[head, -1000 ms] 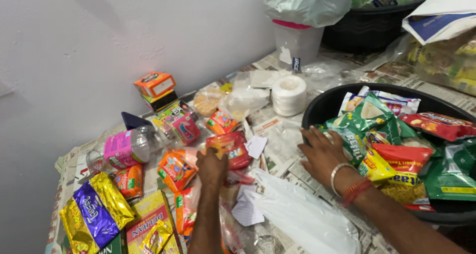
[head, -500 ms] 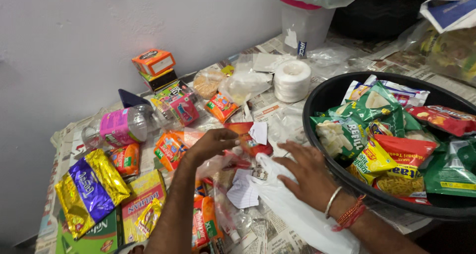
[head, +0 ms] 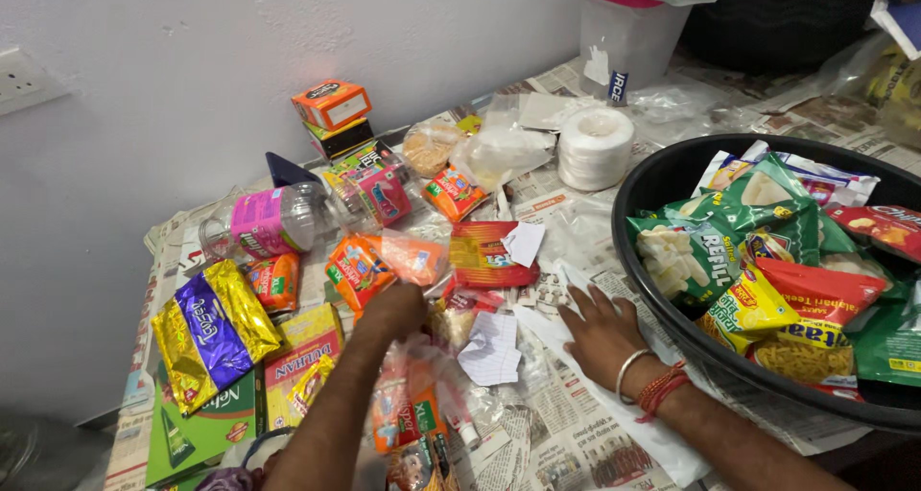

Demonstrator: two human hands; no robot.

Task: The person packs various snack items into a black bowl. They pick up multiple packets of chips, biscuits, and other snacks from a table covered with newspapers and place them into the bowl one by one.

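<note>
Left hand (head: 393,309) curled over crinkled clear plastic pouch (head: 451,323), glossy, with red print, lying mid-desk (head: 566,433) on newspaper; actual grip cannot be told. Right hand (head: 600,333) released, flat on smooth white plastic bag (head: 614,405), beside round black tub (head: 652,179).

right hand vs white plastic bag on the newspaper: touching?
Touching. The head view shows the right hand lying palm down, fingers spread, flat on the white plastic bag, with no gap under the fingers.
</note>
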